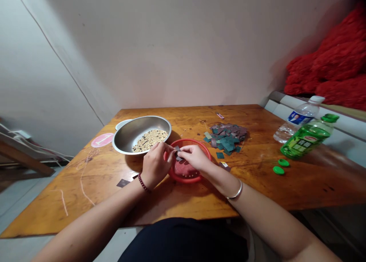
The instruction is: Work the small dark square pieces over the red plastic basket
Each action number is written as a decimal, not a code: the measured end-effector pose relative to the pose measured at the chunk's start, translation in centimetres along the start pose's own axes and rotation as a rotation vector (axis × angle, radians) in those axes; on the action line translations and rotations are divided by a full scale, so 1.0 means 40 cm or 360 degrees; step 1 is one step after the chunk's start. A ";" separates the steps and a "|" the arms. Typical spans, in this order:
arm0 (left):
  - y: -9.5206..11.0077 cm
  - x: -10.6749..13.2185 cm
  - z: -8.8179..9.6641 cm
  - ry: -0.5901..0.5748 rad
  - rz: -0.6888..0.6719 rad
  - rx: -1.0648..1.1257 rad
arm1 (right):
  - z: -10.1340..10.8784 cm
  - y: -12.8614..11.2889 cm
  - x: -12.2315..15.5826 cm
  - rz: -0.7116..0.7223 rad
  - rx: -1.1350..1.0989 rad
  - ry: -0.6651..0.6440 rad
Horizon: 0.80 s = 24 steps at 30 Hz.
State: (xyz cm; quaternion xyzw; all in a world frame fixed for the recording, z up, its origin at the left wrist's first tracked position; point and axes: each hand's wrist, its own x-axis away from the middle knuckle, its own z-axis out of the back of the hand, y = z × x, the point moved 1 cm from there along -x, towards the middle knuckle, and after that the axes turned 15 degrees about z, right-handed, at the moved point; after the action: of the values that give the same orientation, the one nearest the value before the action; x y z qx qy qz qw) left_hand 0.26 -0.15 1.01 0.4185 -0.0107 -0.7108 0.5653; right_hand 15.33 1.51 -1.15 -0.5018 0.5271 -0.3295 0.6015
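A small dark square piece (177, 150), of thin sheet-like material, is pinched between my two hands. My left hand (158, 162) has its fingertips closed at the piece's left side. From the right, my right hand (195, 157) grips it between thumb and fingers. Both hands are above a red plastic mesh basket (208, 152) with a reddish patch and a few pale beads inside. Just left stands a tilted steel bowl (127, 138) of pale and black beads or beans. The fingers hide part of the piece, so its exact shape cannot be made out.
A heap of dark green and brown squares (228, 136) lies right of the basket. Further right are a clear bottle (300, 117), a green-labelled bottle (309, 138) and green caps (278, 170). At left are a pink disc (102, 140) and loose thread (82, 174).
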 end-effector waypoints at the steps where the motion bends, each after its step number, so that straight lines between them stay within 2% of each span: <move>1: 0.000 0.001 -0.001 -0.0004 -0.0013 0.0003 | 0.000 -0.002 0.000 0.0000 0.0000 0.0003; 12: -0.005 0.001 -0.006 -0.0022 0.0036 -0.0065 | -0.003 -0.003 0.001 -0.0036 -0.0029 0.0022; 24: -0.003 0.001 -0.006 -0.0034 -0.0024 -0.0021 | -0.004 -0.007 0.002 -0.0054 -0.0023 0.0030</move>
State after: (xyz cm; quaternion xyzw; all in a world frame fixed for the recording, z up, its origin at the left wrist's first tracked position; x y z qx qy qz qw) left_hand 0.31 -0.03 0.80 0.4071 -0.0089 -0.7195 0.5625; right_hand 15.24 1.33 -0.92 -0.5117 0.5267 -0.3405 0.5871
